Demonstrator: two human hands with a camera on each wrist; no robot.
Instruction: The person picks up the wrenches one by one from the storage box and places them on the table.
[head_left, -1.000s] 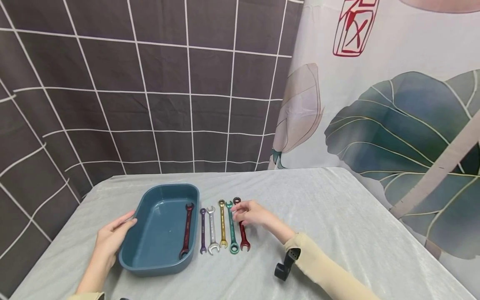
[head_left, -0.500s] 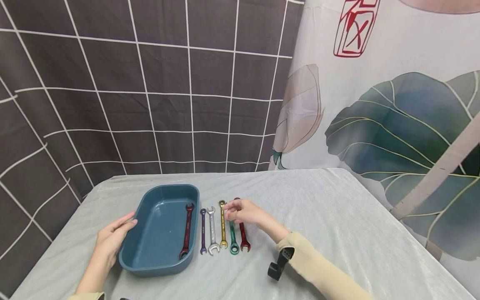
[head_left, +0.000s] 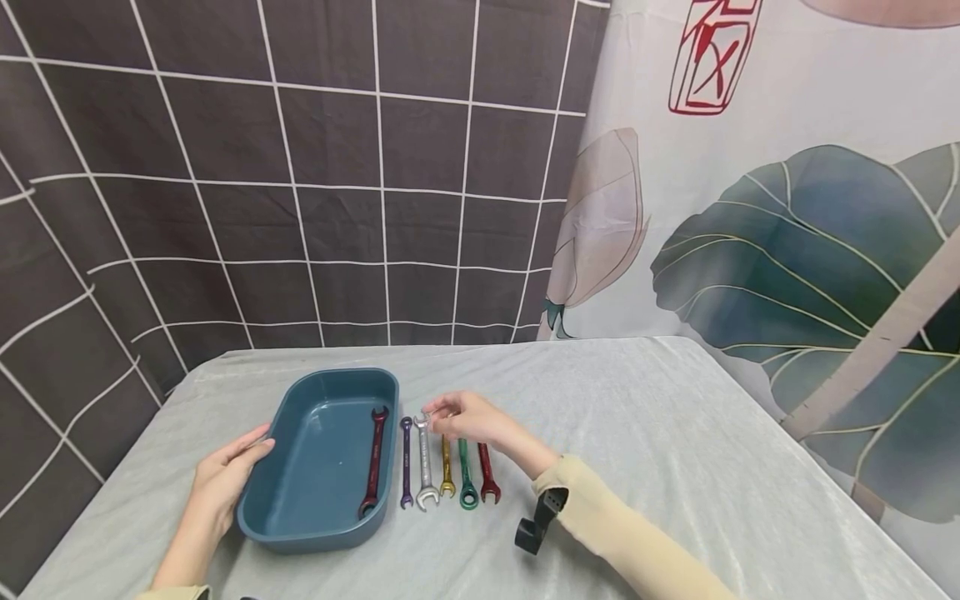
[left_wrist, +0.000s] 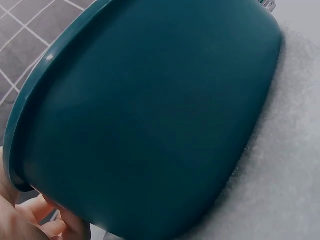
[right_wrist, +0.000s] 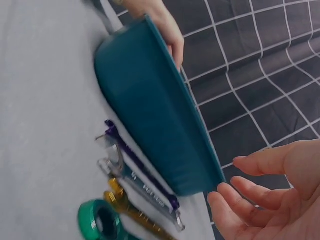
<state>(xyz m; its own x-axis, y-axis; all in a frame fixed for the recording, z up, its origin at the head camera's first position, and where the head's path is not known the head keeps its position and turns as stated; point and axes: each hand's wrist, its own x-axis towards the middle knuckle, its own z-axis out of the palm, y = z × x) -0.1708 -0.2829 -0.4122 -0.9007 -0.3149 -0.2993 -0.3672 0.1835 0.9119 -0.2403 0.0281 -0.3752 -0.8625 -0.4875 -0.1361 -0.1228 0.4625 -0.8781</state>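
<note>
My left hand [head_left: 219, 483] grips the left rim of a blue plastic bin [head_left: 311, 543], thumb on top and fingers curled under the lip [left_wrist: 35, 210]. Inside the bin, along its right side, lies a dark red wrench [head_left: 375, 458]. To the bin's right is a row of wrenches: purple [head_left: 407, 467], silver [head_left: 425, 458], gold [head_left: 447, 477], green [head_left: 467, 482] and red [head_left: 488, 479]. My right hand [head_left: 474, 418] hovers over the far ends of the row, fingertips by the silver wrench's top. In the right wrist view its fingers are parted and hold nothing.
A pale grey cloth [head_left: 615, 417] covers the table. Behind it hangs a dark curtain with a white grid [head_left: 337, 217]; a lotus-print curtain [head_left: 787, 233] hangs at the right.
My right hand has moved left, from above the red and green wrenches, past the gold one, to the silver wrench's far end. The left hand and bin have stayed still.
</note>
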